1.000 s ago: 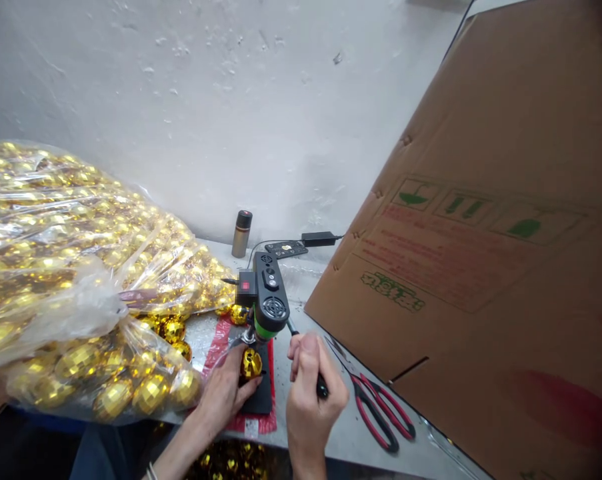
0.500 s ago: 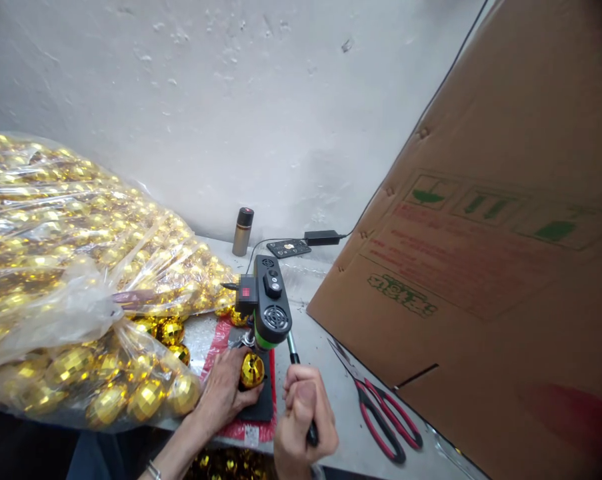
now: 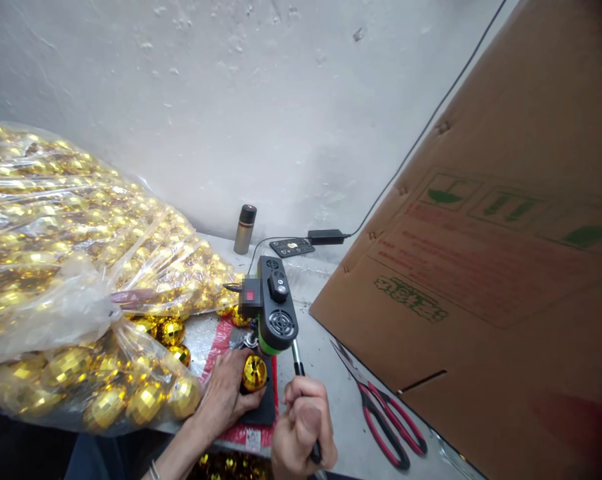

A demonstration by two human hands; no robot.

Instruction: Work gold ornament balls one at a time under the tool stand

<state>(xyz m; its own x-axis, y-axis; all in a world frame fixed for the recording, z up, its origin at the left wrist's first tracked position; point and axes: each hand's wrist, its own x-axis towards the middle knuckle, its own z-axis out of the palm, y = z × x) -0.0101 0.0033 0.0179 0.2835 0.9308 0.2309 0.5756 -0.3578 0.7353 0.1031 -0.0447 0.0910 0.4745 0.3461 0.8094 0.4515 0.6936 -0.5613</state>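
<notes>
1. Holds a gold ball [image 3: 254,373] in the left hand [image 3: 221,390], low in the middle of the view, above the black base [image 3: 265,410] of a small machine [image 3: 279,303].
2. Has the left fingers clamped on the ball, tips at the far left side, thumb along the near side; cannot tell from here whether ball and base touch.
3. Shows the ball just on the near side of the machine's head, to the right of the left palm, with the left hand nearer than the right hand [image 3: 305,423]; shows no clear long axis on so round a shape.
4. Grips the lever [image 3: 299,367] with the right fingers wrapped around the handle, right of the ball and apart from it; slants that lever from the machine toward the near side.
5. Has a red sheet [image 3: 219,341] under the base, on the table [image 3: 325,400], and scissors [image 3: 381,408] right of the right hand.
6. Has a clear bag [image 3: 81,233] full of gold balls at left, a phone [image 3: 291,247] and an upright bottle [image 3: 245,230] beyond the machine, and a cardboard box [image 3: 481,267] at right.
</notes>
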